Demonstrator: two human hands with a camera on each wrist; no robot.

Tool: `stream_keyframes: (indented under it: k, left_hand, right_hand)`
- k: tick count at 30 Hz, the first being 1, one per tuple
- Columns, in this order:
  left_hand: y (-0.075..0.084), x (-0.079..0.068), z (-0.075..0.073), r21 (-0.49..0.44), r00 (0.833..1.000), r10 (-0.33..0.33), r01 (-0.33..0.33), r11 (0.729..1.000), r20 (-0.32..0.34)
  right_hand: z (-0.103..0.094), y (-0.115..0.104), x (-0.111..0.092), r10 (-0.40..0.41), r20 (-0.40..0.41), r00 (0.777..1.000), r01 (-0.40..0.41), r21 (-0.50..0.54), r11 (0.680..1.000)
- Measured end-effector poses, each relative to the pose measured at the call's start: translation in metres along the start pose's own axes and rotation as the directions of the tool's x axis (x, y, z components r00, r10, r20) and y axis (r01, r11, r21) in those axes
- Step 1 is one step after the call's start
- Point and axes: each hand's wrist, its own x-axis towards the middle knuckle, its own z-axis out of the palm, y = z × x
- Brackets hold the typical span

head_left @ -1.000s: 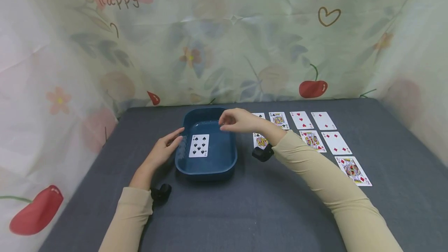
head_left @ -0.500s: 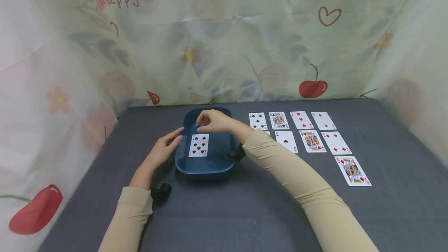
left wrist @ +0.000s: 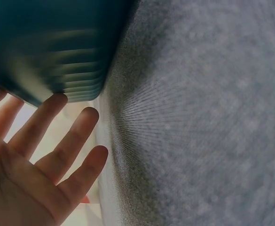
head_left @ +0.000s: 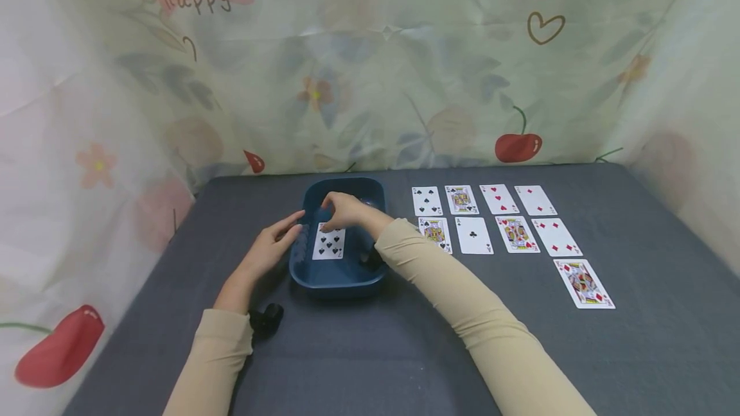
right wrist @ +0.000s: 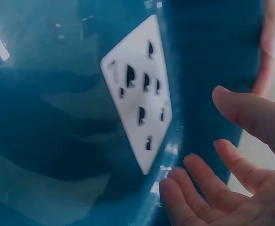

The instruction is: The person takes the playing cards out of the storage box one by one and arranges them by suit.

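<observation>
A seven of spades playing card lies face up on the floor of a dark blue rectangular basin. My right hand is inside the basin, over the card's far end. In the right wrist view that hand has its thumb and fingers spread apart beside the card, with nothing between them. My left hand is at the basin's left side, thumb and index fingertips right at the rim. In the left wrist view its fingers are fairly straight along the ribbed outer wall.
Face-up playing cards lie in columns on the dark grey cloth to the right, among them an ace of clubs, a king of hearts and a king of diamonds. A patterned curtain stands behind the table.
My right hand has moved left from the basin's right rim and lowered into it towards the seven of spades, uncovering the left cards on the table. My left hand has stayed put.
</observation>
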Motion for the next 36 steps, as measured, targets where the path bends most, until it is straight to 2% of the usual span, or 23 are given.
stream_keyframes:
  k: [4, 13, 18, 22, 27, 36]
  left_hand:
    - [0.000, 0.000, 0.000, 0.000, 1.000, -0.008, 0.008, 1.000, 0.006]
    - [0.001, -0.001, -0.001, 0.009, 1.000, -0.008, 0.008, 1.000, 0.006]
    - [0.001, -0.002, -0.001, 0.003, 1.000, -0.010, 0.010, 1.000, 0.008]
    - [0.001, -0.002, 0.000, 0.002, 1.000, -0.011, 0.011, 1.000, 0.006]
    - [0.002, -0.002, -0.001, -0.010, 1.000, 0.002, -0.002, 1.000, 0.002]
    - [0.004, -0.002, -0.001, 0.006, 1.000, -0.028, 0.028, 1.000, 0.003]
  right_hand:
    - [0.008, 0.003, 0.003, 0.035, 0.022, 0.999, -0.035, -0.023, 0.999]
    - [0.016, 0.003, 0.003, 0.098, 0.077, 0.992, -0.079, -0.226, 0.971]
    - [0.017, 0.003, 0.003, 0.100, 0.069, 0.993, -0.079, -0.251, 0.965]
    - [0.017, 0.004, 0.001, 0.097, 0.042, 0.994, -0.084, -0.240, 0.967]
    - [0.016, 0.004, 0.001, 0.083, -0.018, 0.996, -0.085, -0.145, 0.986]
    - [0.000, -0.001, -0.003, -0.019, -0.079, 0.997, 0.014, -0.072, 0.997]
